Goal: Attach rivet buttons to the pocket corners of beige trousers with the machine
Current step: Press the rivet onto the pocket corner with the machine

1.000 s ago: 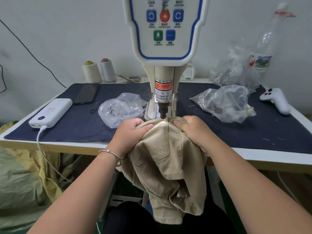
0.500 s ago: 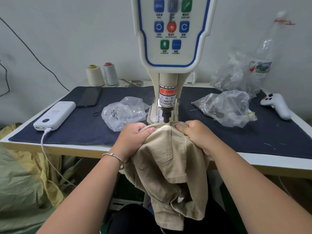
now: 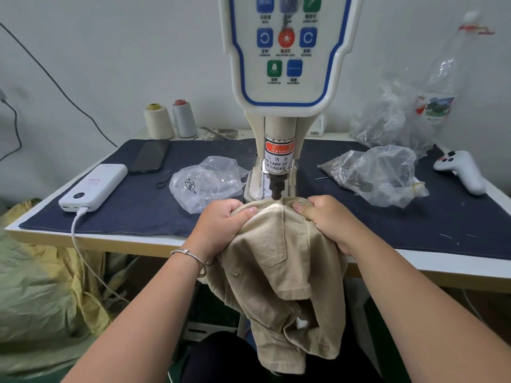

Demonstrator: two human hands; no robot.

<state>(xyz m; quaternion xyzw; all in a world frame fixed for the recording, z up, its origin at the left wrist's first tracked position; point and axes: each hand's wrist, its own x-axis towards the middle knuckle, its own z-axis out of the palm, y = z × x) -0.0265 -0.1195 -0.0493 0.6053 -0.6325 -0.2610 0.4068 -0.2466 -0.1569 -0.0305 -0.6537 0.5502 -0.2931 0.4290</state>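
Left hand [image 3: 221, 225] and right hand [image 3: 327, 219] grip the trousers [image 3: 279, 261]; keep the pocket corner taut, centred under the punch [image 3: 276, 187], thumbs clear.

Bright, even light; soft shadows; edges warped.

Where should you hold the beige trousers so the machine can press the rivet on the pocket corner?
Hold the beige trousers at the top fold, one hand each side of the punch, coming from the near side. The left hand and right hand already pinch it there, stretching the cloth flat with thumbs back from the tip.
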